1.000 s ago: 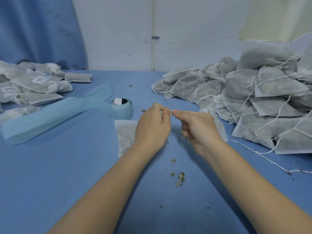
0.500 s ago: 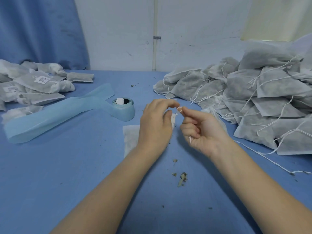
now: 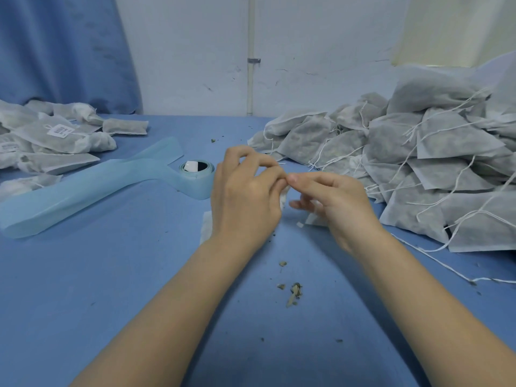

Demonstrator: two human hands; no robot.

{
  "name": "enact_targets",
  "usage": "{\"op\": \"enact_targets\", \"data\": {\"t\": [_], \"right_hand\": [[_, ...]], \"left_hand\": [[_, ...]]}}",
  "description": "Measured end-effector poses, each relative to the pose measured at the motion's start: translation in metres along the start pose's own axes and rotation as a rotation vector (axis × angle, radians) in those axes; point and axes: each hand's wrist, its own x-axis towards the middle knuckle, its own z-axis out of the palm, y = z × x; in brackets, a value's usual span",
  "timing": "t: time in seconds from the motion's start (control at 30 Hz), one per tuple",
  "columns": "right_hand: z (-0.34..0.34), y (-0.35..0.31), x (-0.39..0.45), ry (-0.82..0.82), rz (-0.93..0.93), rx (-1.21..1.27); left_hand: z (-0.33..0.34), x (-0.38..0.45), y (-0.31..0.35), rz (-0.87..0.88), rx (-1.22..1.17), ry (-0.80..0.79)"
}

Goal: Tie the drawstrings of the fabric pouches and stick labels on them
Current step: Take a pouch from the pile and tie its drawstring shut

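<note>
Both hands had drawn closer together than half a second before, fingertips now meeting above the blue table (image 3: 111, 275). Left hand (image 3: 245, 196) showed its back to the camera, fingers curled, thumb and forefinger tips pinched at the point where they met the right. Right hand (image 3: 332, 202) reached in from the side, forefinger extended to that same point, other fingers loosely bent. What the tips held was too small and blurred to make out; likely string, but could not tell. Pouch (image 3: 206, 227) lay flat on the table under the hands, mostly hidden, one white corner showing left of the left wrist and scraps of white fabric below the right fingers.

Heap of untied pouches (image 3: 418, 152) sat at right, loose strings trailing onto the table. Labelled pouches (image 3: 55, 138) were piled at far left. Roll of pale blue backing tape (image 3: 196, 177) stood just left of the left hand, its long tail running off to the left. Bits of dried herb (image 3: 293, 294) lay scattered between the forearms.
</note>
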Motion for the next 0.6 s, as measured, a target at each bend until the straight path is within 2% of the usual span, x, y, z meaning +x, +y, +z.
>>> {"op": "enact_targets", "data": {"t": [0.1, 0.17, 0.23, 0.3, 0.43, 0.6], "right_hand": [[0.002, 0.004, 0.001, -0.015, -0.066, 0.026], [0.008, 0.007, 0.003, -0.047, -0.073, 0.112], [0.014, 0.008, 0.003, -0.105, -0.074, 0.204], [0.021, 0.008, 0.003, -0.099, -0.095, 0.193], [0.024, 0.005, 0.002, 0.011, -0.131, 0.052], [0.022, 0.001, 0.002, 0.069, -0.146, -0.130]], "left_hand": [[-0.003, 0.004, 0.007, -0.332, -0.140, -0.114], [-0.005, 0.006, 0.008, -0.430, -0.184, -0.151], [-0.007, 0.009, 0.008, -0.427, -0.180, -0.158], [-0.009, 0.011, 0.010, -0.439, -0.184, -0.169], [-0.009, 0.013, 0.007, -0.469, -0.114, -0.176], [-0.013, 0.015, -0.002, -0.481, -0.060, -0.137]]}}
